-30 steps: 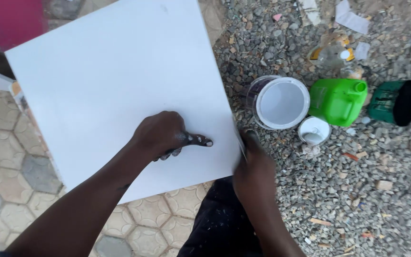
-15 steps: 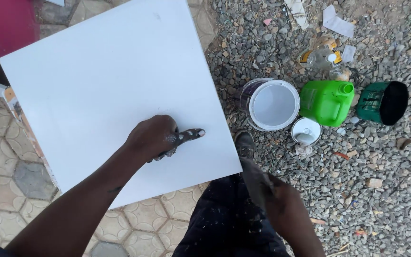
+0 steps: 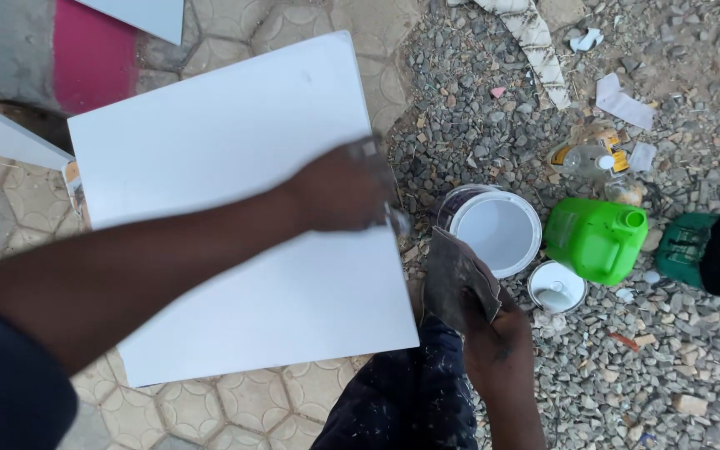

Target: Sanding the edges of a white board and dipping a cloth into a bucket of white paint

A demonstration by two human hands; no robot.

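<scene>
a pink block (image 3: 93, 62) is seen at the far left, against a grey wall, with the corner of a pale panel (image 3: 139, 15) above it and another pale panel edge (image 3: 2, 133) lower down. a large white square board (image 3: 235, 208) is laid flat on the hexagonal paving stones (image 3: 210, 412), its right edge reaching the grey gravel (image 3: 477, 108).

the left hand (image 3: 343, 187) is stretched across the board to its right edge, near the upper right corner; it is blurred, the fingers are curled around something small and dark at the edge, and it cannot be told exactly what is pinched. just off the board's lower right corner the right hand (image 3: 493, 333) is held over the gravel, closed around a flat dark scraper blade (image 3: 453, 271) smeared with pale filler, the blade pointing up toward a round white open bucket of white paste (image 3: 497, 229).

right of the bucket a small white round lid (image 3: 557, 287) is lying, then a bright green plastic jerrycan (image 3: 597, 237) on its side, and at the far right a dark green open tub (image 3: 710, 252). a clear bottle (image 3: 589, 158) and paper scraps (image 3: 622, 104) are scattered above them.
</scene>
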